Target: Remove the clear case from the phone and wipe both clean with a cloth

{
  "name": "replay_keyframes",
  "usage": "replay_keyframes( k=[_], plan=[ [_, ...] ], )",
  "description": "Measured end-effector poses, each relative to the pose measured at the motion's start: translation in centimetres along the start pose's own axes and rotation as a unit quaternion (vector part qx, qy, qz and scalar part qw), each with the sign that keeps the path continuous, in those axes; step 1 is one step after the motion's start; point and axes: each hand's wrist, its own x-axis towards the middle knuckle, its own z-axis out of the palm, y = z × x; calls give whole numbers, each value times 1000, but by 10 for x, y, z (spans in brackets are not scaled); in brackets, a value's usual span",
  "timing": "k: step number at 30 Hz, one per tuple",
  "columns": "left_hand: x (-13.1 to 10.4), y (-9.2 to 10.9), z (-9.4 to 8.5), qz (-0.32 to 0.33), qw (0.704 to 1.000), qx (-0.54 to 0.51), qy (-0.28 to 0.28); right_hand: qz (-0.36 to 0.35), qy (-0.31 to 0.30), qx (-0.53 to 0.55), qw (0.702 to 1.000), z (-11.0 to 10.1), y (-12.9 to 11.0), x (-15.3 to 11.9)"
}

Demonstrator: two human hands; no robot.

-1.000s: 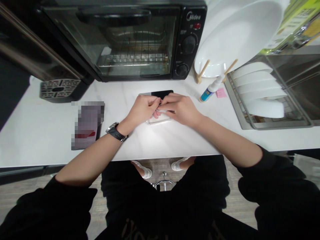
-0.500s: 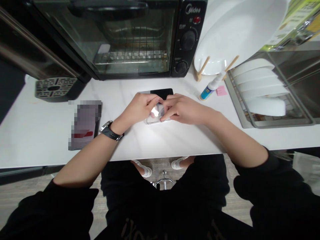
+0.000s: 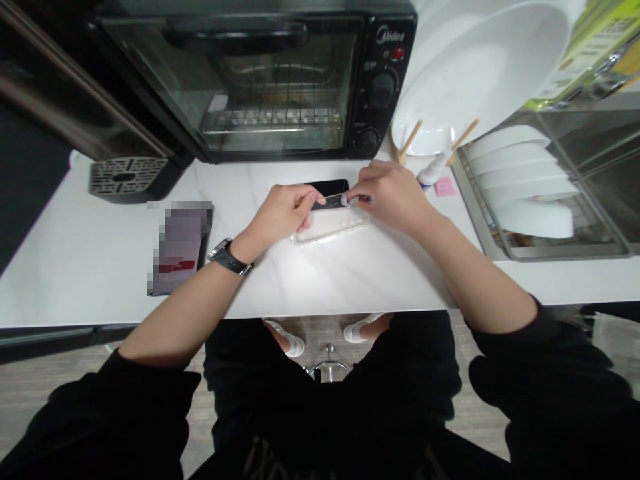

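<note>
A clear phone case (image 3: 333, 228) lies on the white counter, partly beneath my hands. Just behind it is a dark phone (image 3: 327, 187). My left hand (image 3: 286, 212), with a watch at its wrist, pinches one end of a thin, cord-like strand (image 3: 335, 197). At the strand's other end my right hand (image 3: 393, 193) is closed on a small grey-white bunched piece (image 3: 349, 200), whose kind I cannot make out. The strand stretches across the gap above the case and phone.
A black toaster oven (image 3: 230, 87) stands behind. To the left are a blurred-out device (image 3: 181, 247) and a drip tray (image 3: 127, 175). A spray bottle (image 3: 434, 170), pink note (image 3: 444, 187), large white plate (image 3: 485, 80) and dish rack (image 3: 480, 227) are at the right.
My right hand has moved right and away from my left, uncovering the clear case and the thin strand between them. The view has shifted slightly.
</note>
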Motion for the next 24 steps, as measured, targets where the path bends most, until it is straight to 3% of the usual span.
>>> replay_keyframes(
  k=[9,15,19,24],
  plan=[
    [-2,3,9,73,997,18,11,-95,56,125,986,33,-20,2],
    [-3,7,16,121,991,44,45,-238,137,138,951,57,-41,4],
    [-3,7,14,106,993,41,33,-279,115,122,946,54,-46,4],
    [-2,4,11,118,992,49,8,-279,50,127,951,38,-45,1]
  ],
)
